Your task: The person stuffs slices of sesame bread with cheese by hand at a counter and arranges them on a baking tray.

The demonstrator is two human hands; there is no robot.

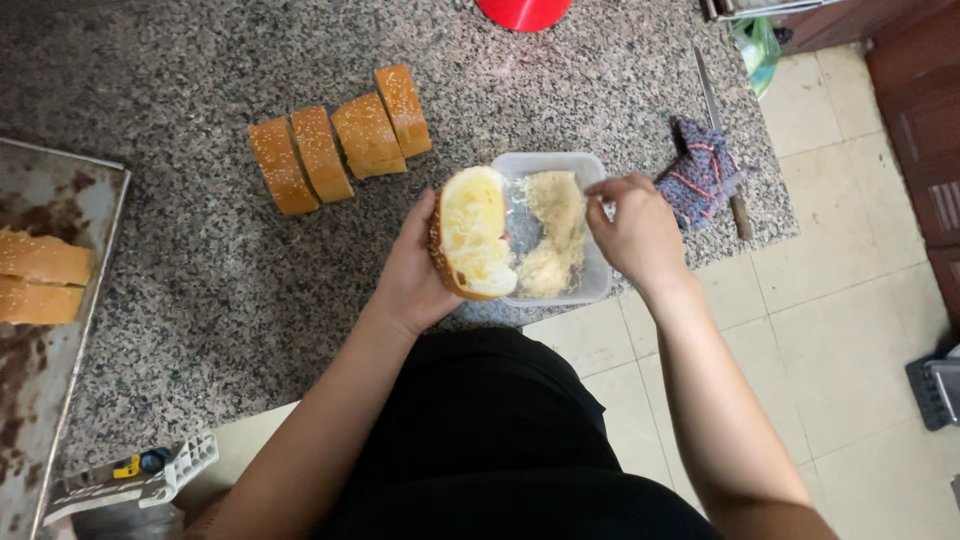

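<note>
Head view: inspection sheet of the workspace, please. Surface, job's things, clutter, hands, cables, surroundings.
Surface: speckled granite counter, with a stained metal tray at its left edge.
Job's things: split bun, cut side up, held over a clear plastic tub of pale shredded filling.
Clutter: four sesame buns in a row; two more buns on the tray; checked cloth; knife beside it; red object at the top edge, cut off.
Hands: left hand cradles the bun; right hand has its fingers at the tub's rim, pinched together.
Cables: nothing seen.
Surroundings: beige tiled floor; white plastic item at lower left, unclear.
</note>
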